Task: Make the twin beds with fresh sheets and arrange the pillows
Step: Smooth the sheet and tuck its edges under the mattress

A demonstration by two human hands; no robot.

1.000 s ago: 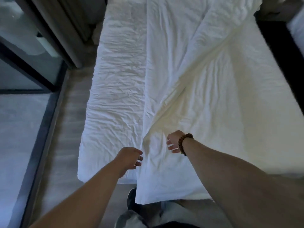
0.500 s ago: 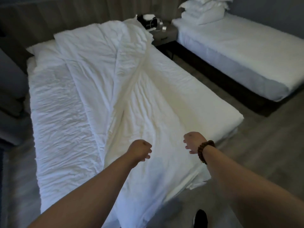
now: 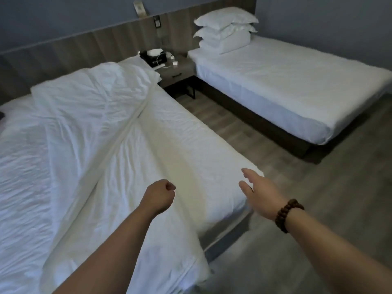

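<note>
– reaching out now, that right hand [image 3: 261, 194]. a second ago it sat curled close beside the left one, at the foot edge of the sheet [image 3: 127, 158].
– yes, it has let go. the fingers are straight, that grip is open and holds nothing, and it's just by the right foot corner of the near bed [image 3: 21, 166].
– and the left hand [image 3: 160, 197]?
– a closed grip, a fist over the sheet. i see no fold rising into it, so i'd call it empty, though its underside is hidden.
– so the two have parted.
– they have, and the person has turned as well. before, the look ran straight up the bed from its foot. now it goes off to the right, with the far bed [image 3: 286, 85] in sight.
– where's the sheet in all this?
– on the near bed, much as it was: doubled along a slanting ridge, heaped toward the head, hanging over the foot end. it covers the right half, and the left side shows a crumpled layer underneath.
– meaning what?
– my guess is the tugging at the foot is over and the right corner comes next, to be drawn out or smoothed. the left half still wants covering, and the pillows [image 3: 224, 28] sit stacked at the head of the far bed, not yet arranged. early days, i'd say.
</note>
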